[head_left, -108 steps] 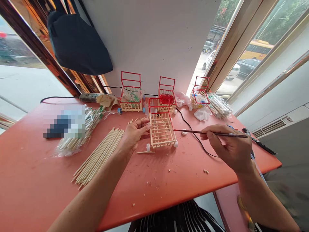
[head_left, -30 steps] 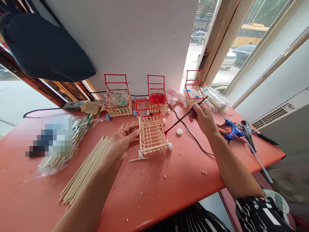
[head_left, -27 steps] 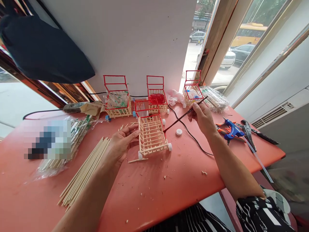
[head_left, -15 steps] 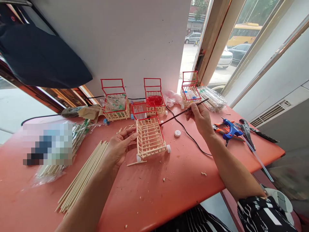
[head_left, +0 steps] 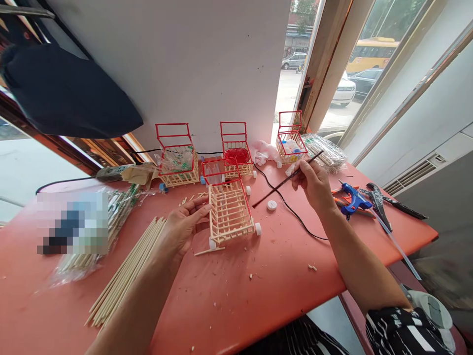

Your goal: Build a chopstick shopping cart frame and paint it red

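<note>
A small cart of pale wooden sticks (head_left: 229,213) with a red rim and white wheels stands on the red table (head_left: 229,296). My left hand (head_left: 184,227) steadies its left side, fingers stretched out against the sticks. My right hand (head_left: 312,180) is closed on a thin dark paintbrush (head_left: 286,179). The brush slants down to the left, and its tip hangs just right of the cart's red rim, near a white bottle cap (head_left: 272,205).
Three finished red-handled carts (head_left: 176,157) (head_left: 236,153) (head_left: 291,140) line the wall. Long wooden sticks (head_left: 129,270) and bagged sticks (head_left: 107,222) lie left. A blue glue gun (head_left: 352,199), pliers, a black cable (head_left: 295,215) and wood crumbs lie right.
My right hand swung the brush from lying level at the right to slanting over the cart's right rim, then drew its tip slightly away. My left hand stayed on the cart.
</note>
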The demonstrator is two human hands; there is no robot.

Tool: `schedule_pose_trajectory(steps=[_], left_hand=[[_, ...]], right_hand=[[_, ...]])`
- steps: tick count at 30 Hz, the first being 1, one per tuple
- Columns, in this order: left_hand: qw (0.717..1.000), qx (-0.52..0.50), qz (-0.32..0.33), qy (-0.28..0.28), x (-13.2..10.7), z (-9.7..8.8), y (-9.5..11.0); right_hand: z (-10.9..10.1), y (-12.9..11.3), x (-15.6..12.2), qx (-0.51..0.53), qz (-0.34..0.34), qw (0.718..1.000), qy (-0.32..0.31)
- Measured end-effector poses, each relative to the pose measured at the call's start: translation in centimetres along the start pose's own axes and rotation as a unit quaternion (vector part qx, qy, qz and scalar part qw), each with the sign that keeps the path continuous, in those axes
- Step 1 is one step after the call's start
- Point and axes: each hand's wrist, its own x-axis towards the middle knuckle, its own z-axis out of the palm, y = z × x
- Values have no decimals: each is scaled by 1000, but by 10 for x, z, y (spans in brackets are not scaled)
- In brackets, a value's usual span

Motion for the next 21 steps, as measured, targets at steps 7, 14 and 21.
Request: schedule_pose_trajectory(steps=[7, 14, 21], left_hand=[[1000, -1, 4, 7, -1, 1, 1], [1000, 1, 5, 3, -3, 2, 2], [1000, 4, 8, 4, -2, 2, 2]], right_hand=[[7, -10, -7, -23, 39, 998, -39], [12, -9, -11, -64, 40, 997, -31], [10, -9, -10, -46, 46, 997, -27]])
